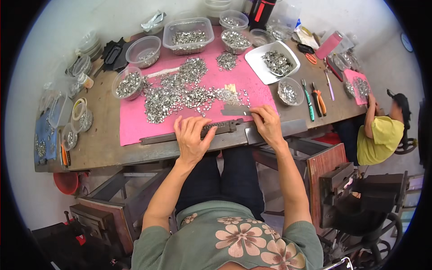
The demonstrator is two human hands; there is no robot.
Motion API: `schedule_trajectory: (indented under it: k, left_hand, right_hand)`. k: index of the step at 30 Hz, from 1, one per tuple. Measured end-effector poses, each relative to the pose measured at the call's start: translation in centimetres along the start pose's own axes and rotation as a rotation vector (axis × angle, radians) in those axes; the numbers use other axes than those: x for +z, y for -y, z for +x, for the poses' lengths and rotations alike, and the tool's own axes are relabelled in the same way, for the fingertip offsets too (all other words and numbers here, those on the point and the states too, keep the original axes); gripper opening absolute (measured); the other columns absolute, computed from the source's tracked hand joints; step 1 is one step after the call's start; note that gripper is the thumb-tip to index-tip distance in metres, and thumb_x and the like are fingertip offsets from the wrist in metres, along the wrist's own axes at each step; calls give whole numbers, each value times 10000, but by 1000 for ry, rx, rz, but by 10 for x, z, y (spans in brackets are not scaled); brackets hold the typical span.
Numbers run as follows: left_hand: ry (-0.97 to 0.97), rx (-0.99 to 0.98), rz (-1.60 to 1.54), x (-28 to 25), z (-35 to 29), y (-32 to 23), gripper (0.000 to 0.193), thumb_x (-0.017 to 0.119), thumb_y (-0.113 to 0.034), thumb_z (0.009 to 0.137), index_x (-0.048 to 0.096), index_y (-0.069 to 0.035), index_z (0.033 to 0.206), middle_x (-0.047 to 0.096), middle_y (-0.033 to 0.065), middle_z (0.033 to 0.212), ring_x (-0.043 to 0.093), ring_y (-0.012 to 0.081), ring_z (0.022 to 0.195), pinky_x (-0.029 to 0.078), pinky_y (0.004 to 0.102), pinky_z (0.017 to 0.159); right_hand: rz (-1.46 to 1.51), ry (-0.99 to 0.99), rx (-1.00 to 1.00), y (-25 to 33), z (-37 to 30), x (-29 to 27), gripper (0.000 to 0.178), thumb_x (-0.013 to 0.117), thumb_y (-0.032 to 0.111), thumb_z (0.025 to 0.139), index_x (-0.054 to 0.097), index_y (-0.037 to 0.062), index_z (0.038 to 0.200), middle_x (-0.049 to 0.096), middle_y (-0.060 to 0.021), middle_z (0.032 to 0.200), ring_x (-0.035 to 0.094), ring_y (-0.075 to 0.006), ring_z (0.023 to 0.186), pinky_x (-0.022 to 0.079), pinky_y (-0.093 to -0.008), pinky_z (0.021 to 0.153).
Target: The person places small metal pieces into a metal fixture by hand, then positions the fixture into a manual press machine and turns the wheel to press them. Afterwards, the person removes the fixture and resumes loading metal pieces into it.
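A long dark metal bar [164,138] with a row of small notches or parts in its right half lies along the front edge of the bench. My left hand [191,137] rests across this bar, fingers stretched apart past its far side and thumb on top. Just beyond the bar's right end, my right hand [267,123] pinches the end of a flat grey metal strip [234,110] between thumb and fingers. Tiny bright bits show near the pinch. Small silvery metal parts [164,101] lie heaped on the pink mat [130,130] beyond both hands.
Clear tubs [189,46] of metal parts and a white tray [256,60] stand behind the heap. Green-handled tweezers [309,101] and orange-handled pliers [319,99] lie to the right. A flat metal plate [288,128] edges the bench. A person in yellow [382,139] works at far right.
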State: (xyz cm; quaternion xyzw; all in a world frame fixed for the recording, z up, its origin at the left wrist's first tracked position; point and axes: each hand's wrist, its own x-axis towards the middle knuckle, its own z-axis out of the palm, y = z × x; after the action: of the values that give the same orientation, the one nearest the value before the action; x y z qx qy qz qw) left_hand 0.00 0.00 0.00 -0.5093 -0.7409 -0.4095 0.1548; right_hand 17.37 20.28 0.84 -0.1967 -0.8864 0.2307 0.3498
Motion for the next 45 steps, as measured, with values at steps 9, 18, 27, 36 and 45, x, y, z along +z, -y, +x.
schedule_trajectory:
  k: [9, 18, 27, 36, 45]
  left_hand:
    - [-106, -21, -99, 4, -3, 0, 140, 742, -93, 853, 709, -118, 987, 683, 22, 959, 635, 228, 975, 353, 476, 1073]
    - [-105, 14, -16, 6, -3, 3, 137, 757, -132, 857, 714, -112, 986, 666, 26, 973, 619, 241, 984, 394, 466, 1033]
    - [-80, 13, 48, 8, -3, 2, 190, 778, -189, 827, 711, -109, 986, 646, 30, 984, 606, 253, 974, 425, 472, 982]
    - [-83, 14, 16, 5, -1, 0, 135, 747, -181, 866, 705, -103, 968, 657, 32, 968, 615, 245, 937, 428, 458, 972]
    - [-85, 11, 19, 6, -1, 2, 97, 702, -176, 909, 704, -97, 965, 659, 36, 944, 619, 247, 916, 432, 450, 961]
  right_hand:
    - [-31, 97, -51, 2, 12, 5, 127, 722, 20, 832, 706, 53, 953, 605, -98, 862, 603, -297, 858, 476, -410, 775]
    - [158, 49, -57, 34, 9, 14, 112, 706, -16, 829, 650, 18, 921, 628, -109, 914, 611, -302, 840, 469, -402, 759]
    - [-1, 51, -209, 51, -2, 34, 143, 731, 11, 818, 664, 66, 932, 625, -51, 954, 577, -252, 887, 420, -371, 790]
    - [47, 12, -181, 51, -5, 36, 139, 760, 31, 803, 692, 88, 910, 662, -26, 966, 599, -237, 923, 430, -367, 819]
    - [359, 83, 151, 48, -5, 35, 123, 743, 33, 839, 733, 36, 961, 727, -60, 976, 628, -238, 946, 479, -355, 874]
